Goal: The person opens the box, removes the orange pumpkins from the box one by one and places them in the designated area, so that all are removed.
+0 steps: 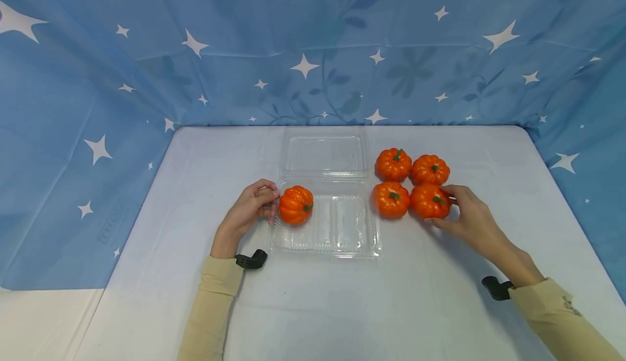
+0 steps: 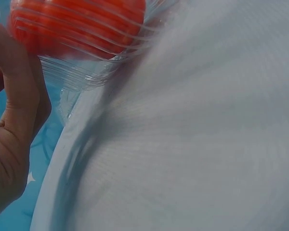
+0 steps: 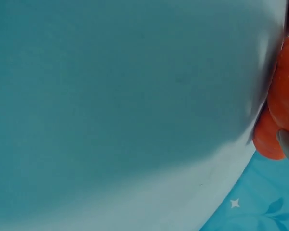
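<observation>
A clear plastic clamshell container (image 1: 348, 225) lies with its lid folded back and one small orange pumpkin (image 1: 295, 205) in its left part. My left hand (image 1: 251, 209) pinches the container's left rim beside that pumpkin. Close up in the left wrist view, the ribbed wall (image 2: 82, 72) covers part of the orange fruit, with the fingers at its edge. On the right, my right hand (image 1: 467, 217) grips the nearest right pumpkin (image 1: 429, 201), thumb at its front and fingers at its far side. Only a fingertip of that hand shows in the right wrist view, against orange pumpkins (image 3: 285, 96).
Three more pumpkins stand close together beside the held one: back left (image 1: 393, 164), back right (image 1: 430, 169) and front left (image 1: 390, 200), the last right at the container's edge. The transparent lid (image 1: 325, 154) lies toward the back. A blue star-patterned curtain (image 1: 303, 40) borders the white table (image 1: 332, 306).
</observation>
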The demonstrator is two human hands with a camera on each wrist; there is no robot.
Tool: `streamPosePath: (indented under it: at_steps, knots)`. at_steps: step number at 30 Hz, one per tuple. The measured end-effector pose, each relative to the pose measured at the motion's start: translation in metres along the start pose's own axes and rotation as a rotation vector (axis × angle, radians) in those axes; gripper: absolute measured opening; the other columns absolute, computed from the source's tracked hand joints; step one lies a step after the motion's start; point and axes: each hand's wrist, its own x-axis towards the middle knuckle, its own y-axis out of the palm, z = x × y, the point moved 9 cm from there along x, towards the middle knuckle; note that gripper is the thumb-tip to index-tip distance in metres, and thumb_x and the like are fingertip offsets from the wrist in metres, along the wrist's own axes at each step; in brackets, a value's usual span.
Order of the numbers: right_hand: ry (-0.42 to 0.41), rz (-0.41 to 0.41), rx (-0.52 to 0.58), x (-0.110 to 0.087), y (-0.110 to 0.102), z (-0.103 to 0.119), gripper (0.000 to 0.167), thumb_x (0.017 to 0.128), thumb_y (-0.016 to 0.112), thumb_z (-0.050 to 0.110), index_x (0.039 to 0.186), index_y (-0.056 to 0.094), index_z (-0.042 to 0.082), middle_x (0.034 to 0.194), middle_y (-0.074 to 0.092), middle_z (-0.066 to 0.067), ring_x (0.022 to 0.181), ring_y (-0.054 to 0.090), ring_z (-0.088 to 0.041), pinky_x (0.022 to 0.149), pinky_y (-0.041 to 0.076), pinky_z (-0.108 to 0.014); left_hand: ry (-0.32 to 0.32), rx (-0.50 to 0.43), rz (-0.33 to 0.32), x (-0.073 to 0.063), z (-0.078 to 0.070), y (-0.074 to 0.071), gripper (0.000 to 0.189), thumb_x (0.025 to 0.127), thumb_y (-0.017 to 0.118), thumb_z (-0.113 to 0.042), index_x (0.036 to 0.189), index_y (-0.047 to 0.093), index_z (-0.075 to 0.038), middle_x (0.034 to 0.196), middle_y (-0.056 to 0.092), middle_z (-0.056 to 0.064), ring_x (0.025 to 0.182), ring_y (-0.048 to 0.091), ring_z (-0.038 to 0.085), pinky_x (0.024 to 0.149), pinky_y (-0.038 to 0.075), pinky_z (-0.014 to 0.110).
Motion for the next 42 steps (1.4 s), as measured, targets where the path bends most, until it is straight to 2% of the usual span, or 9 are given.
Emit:
streamPosePath:
  at_steps: [4,17,28,36,42]
  knots:
    - [-0.016,-0.008,-0.002,0.000,0.004,0.000,0.076,0.070,0.094,0.004,0.131,0.050,-0.009,0.124,0.056,-0.029,0.105,0.058,-0.044,0.085,0.054,-0.064,-0.001,-0.008,-0.002,-0.001,0.001,0.000,0.014,0.105,0.053,-0.007,0.114,0.045,0.001,0.076,0.060,0.002,0.059,0.055,0.013,0.050,0.053,0.025]
    - [-0.015,0.018,-0.016,0.002,0.006,-0.004,0.081,0.073,0.092,0.005,0.138,0.045,-0.009,0.130,0.053,-0.031,0.110,0.057,-0.045,0.089,0.052,-0.066,-0.024,0.003,-0.007,0.000,0.002,0.005,0.012,0.106,0.049,-0.007,0.115,0.046,-0.001,0.075,0.058,0.003,0.058,0.053,0.015,0.050,0.053,0.024]
    - [-0.002,0.062,-0.051,0.007,0.007,0.002,0.089,0.074,0.092,0.009,0.144,0.041,-0.009,0.138,0.048,-0.035,0.121,0.050,-0.053,0.094,0.047,-0.072,-0.019,-0.003,-0.006,-0.001,0.002,0.004,0.013,0.106,0.050,-0.007,0.116,0.045,-0.001,0.079,0.060,0.003,0.060,0.055,0.014,0.050,0.053,0.025]
    - [-0.053,-0.004,-0.033,0.016,0.002,0.026,0.079,0.076,0.091,0.008,0.142,0.048,-0.007,0.140,0.048,-0.033,0.127,0.046,-0.052,0.096,0.047,-0.072,-0.025,-0.003,-0.005,0.000,0.003,0.001,0.010,0.106,0.049,-0.006,0.115,0.046,-0.001,0.079,0.059,0.003,0.059,0.054,0.015,0.050,0.052,0.025]
    - [-0.148,-0.029,0.012,0.028,-0.003,0.055,0.073,0.079,0.089,0.009,0.140,0.052,-0.004,0.142,0.052,-0.024,0.130,0.049,-0.044,0.100,0.048,-0.068,-0.017,0.005,-0.004,0.000,0.001,0.001,0.010,0.106,0.048,-0.007,0.115,0.046,-0.001,0.079,0.059,0.003,0.060,0.054,0.015,0.050,0.052,0.026]
